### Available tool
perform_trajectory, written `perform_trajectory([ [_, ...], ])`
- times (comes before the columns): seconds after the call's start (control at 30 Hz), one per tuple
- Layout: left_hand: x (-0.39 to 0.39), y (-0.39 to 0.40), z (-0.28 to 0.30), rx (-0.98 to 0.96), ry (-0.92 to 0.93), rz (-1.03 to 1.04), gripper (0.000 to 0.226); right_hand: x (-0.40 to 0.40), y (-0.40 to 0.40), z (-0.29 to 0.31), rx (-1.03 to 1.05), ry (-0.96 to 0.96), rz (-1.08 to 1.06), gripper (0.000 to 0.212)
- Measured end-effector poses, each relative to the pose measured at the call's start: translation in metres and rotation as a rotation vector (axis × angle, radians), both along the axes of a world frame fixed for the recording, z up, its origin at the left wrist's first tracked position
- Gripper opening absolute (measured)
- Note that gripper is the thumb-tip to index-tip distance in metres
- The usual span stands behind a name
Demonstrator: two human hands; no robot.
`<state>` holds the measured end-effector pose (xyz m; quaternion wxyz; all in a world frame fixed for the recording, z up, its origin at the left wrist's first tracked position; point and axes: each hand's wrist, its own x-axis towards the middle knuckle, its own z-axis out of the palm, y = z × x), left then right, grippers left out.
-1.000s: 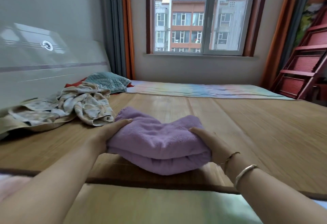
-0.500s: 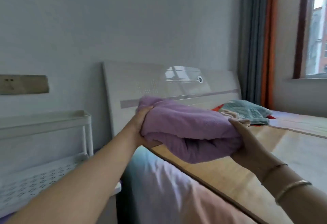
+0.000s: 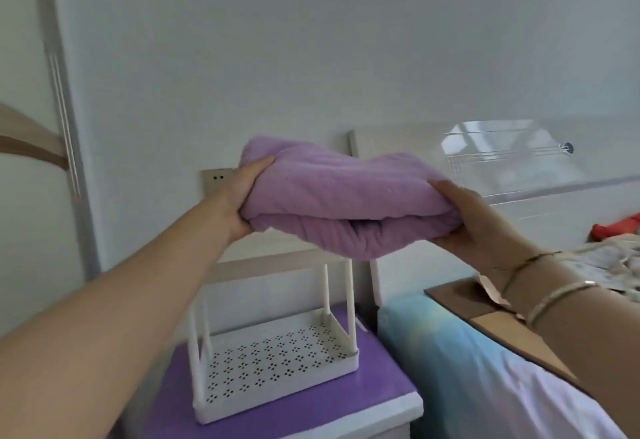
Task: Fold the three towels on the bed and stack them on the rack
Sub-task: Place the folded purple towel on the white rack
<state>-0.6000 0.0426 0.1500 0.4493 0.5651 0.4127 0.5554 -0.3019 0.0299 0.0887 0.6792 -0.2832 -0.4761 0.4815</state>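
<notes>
The folded purple towel (image 3: 341, 196) was held above the white rack (image 3: 273, 352), the left hand (image 3: 239, 192) and right hand (image 3: 474, 220) each clamped on one end. Soft and apparently light, it sagged mid-span; gripping both ends probably kept the fold.

1. To your left you have a white wardrobe door (image 3: 31, 127) with a tan stripe and a slim vertical handle (image 3: 65, 127).
2. A wall socket (image 3: 216, 179) sits on the pale wall straight ahead of you.
3. Below you stands a nightstand with a purple top (image 3: 311, 407).
4. On your right you see a glossy white headboard (image 3: 519, 175).
5. A red cloth (image 3: 613, 227) lies at your far right edge, beside the headboard.
</notes>
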Motion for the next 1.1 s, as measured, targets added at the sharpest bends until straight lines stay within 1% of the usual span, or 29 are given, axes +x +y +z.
perform_trajectory([
  [0.03, -0.019, 0.01, 0.007, 0.002, -0.009, 0.036, 0.031, -0.013, 0.008, 0.011, 0.017, -0.014, -0.008, 0.091],
  [0.07, -0.033, 0.012, 0.015, -0.017, 0.01, 0.106, 0.034, -0.024, 0.016, 0.019, 0.03, -0.01, -0.027, 0.091],
  [0.13, -0.066, 0.021, 0.017, -0.029, 0.044, 0.186, 0.035, -0.055, 0.034, 0.032, 0.043, -0.037, -0.015, 0.085],
  [0.2, -0.085, 0.031, 0.01, -0.067, 0.034, 0.26, 0.03, -0.079, 0.048, 0.04, 0.034, -0.052, -0.011, 0.079],
  [0.27, -0.1, 0.041, 0.002, -0.082, -0.008, 0.287, 0.03, -0.098, 0.065, 0.043, 0.017, -0.048, -0.023, 0.066],
  [0.33, -0.112, 0.053, -0.006, -0.059, -0.02, 0.341, 0.04, -0.112, 0.081, 0.041, 0.024, -0.039, -0.029, 0.055],
  [0.4, -0.119, 0.063, -0.014, -0.053, 0.005, 0.392, 0.051, -0.121, 0.095, 0.036, 0.036, -0.052, -0.029, 0.051],
  [0.47, -0.127, 0.074, -0.025, -0.064, 0.055, 0.477, 0.057, -0.13, 0.11, 0.026, 0.011, -0.129, -0.068, 0.048],
  [0.5, -0.13, 0.08, -0.032, -0.076, 0.13, 0.554, 0.06, -0.134, 0.117, 0.019, -0.023, -0.215, -0.109, 0.047],
  [0.53, -0.135, 0.089, -0.041, -0.092, 0.256, 0.639, 0.064, -0.138, 0.129, 0.01, -0.056, -0.37, -0.172, 0.044],
  [0.6, -0.136, 0.097, -0.056, -0.098, 0.519, 0.77, 0.062, -0.145, 0.144, -0.008, -0.088, -0.81, -0.308, 0.038],
  [0.63, -0.137, 0.102, -0.062, -0.075, 0.578, 0.794, 0.057, -0.149, 0.153, -0.015, -0.073, -0.954, -0.361, 0.037],
  [0.67, -0.137, 0.103, -0.063, -0.05, 0.599, 0.803, 0.051, -0.149, 0.157, -0.017, -0.051, -1.017, -0.395, 0.036],
  [0.7, -0.137, 0.105, -0.063, -0.021, 0.602, 0.814, 0.046, -0.15, 0.16, -0.017, -0.037, -1.009, -0.404, 0.035],
  [0.77, -0.137, 0.111, -0.06, 0.028, 0.578, 0.837, 0.04, -0.15, 0.164, -0.014, 0.003, -0.918, -0.438, 0.032],
  [0.8, -0.137, 0.113, -0.059, 0.035, 0.596, 0.829, 0.039, -0.15, 0.166, -0.012, 0.017, -0.874, -0.459, 0.031],
  [0.83, -0.137, 0.117, -0.059, 0.015, 0.649, 0.811, 0.038, -0.149, 0.168, -0.011, 0.006, -0.878, -0.481, 0.03],
  [0.9, -0.134, 0.121, -0.06, -0.057, 0.849, 0.752, 0.042, -0.148, 0.169, -0.011, -0.061, -0.937, -0.502, 0.031],
  [0.93, -0.132, 0.121, -0.06, -0.088, 0.977, 0.746, 0.045, -0.149, 0.168, -0.012, -0.094, -0.989, -0.503, 0.031],
  [0.97, -0.129, 0.122, -0.058, -0.11, 1.13, 0.78, 0.048, -0.15, 0.167, -0.012, -0.104, -1.084, -0.533, 0.03],
  [1.0, -0.126, 0.12, -0.054, -0.108, 1.303, 0.843, 0.05, -0.154, 0.165, -0.01, -0.086, -1.248, -0.609, 0.029],
  [1.03, -0.121, 0.119, -0.049, -0.066, 1.449, 0.892, 0.051, -0.158, 0.163, -0.009, -0.039, -1.423, -0.727, 0.029],
  [1.07, -0.115, 0.118, -0.043, 0.018, 1.527, 0.904, 0.051, -0.161, 0.162, -0.008, 0.05, -1.568, -0.844, 0.031],
  [1.1, -0.111, 0.122, -0.039, 0.091, 1.552, 0.868, 0.052, -0.164, 0.163, -0.008, 0.142, -1.636, -0.893, 0.033],
])
